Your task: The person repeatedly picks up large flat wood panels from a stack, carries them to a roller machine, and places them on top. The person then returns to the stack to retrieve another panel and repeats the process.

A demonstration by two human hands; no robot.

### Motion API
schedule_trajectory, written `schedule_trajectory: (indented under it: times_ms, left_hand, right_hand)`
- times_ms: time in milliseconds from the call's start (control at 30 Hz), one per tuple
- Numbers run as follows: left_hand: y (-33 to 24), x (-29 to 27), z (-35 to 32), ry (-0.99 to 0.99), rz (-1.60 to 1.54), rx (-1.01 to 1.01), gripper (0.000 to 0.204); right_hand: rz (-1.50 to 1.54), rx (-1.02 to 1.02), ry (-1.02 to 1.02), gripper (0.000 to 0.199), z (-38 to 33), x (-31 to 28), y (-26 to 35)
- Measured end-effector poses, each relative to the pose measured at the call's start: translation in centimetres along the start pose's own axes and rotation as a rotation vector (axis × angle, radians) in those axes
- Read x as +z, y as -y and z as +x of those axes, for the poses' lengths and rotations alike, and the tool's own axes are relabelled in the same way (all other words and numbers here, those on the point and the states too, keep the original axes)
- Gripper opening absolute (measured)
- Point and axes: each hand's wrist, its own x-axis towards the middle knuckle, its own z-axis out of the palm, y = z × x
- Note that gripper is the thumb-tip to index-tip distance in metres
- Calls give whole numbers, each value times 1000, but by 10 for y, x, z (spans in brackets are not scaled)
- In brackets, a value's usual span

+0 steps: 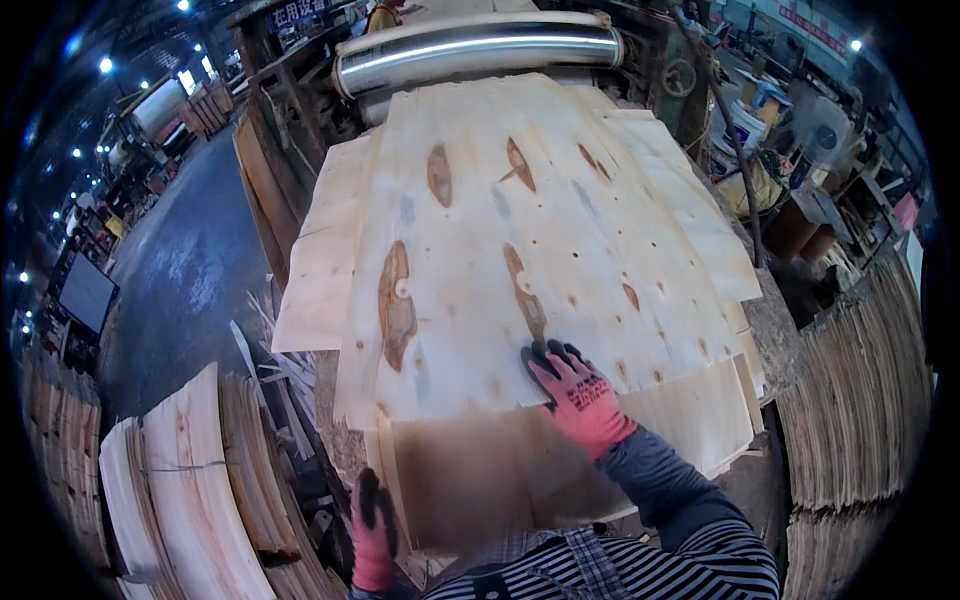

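Observation:
A broad, pale wood veneer sheet (470,300) with brown boat-shaped knot marks lies in front of me. My right hand (582,393), in a pink glove with black fingers, rests flat on it near its near edge, fingers spread. Other sheets stick out from under it at both sides. A browner veneer sheet (470,470) shows at the near end, below the pale one. By the near left corner of the sheets is my left hand (371,535), gloved alike, its fingers stretched upward and nothing visible in it. Whether it touches the edge I cannot tell.
A long shiny metal roller (480,55) spans the far end of the sheets. Bundled veneer strips (190,480) stand at the lower left, and a tall veneer stack (850,390) at the right. A blue-grey floor aisle (190,250) runs along the left.

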Motion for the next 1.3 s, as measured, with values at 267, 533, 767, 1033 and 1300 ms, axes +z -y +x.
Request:
schedule_trajectory:
  times_ms: [267,533,767,1033,1300]
  left_hand:
    - [31,30,-19,93,732,103,80]
    - [42,32,-14,105,862,159,81]
    - [49,26,-17,126,828,85,76]
    - [-35,13,-18,464,-202,21,73]
    - [-140,11,-17,465,-715,-128,71]
  right_hand:
    - [-72,50,-101,56,99,40,-49]
    - [-181,119,-173,54,133,65,-64]
    - [-62,51,-8,63,-30,43,-20]
    - [-17,120,411,85,-166,28,31]
    - [171,-50,-143,70,-197,20,15]
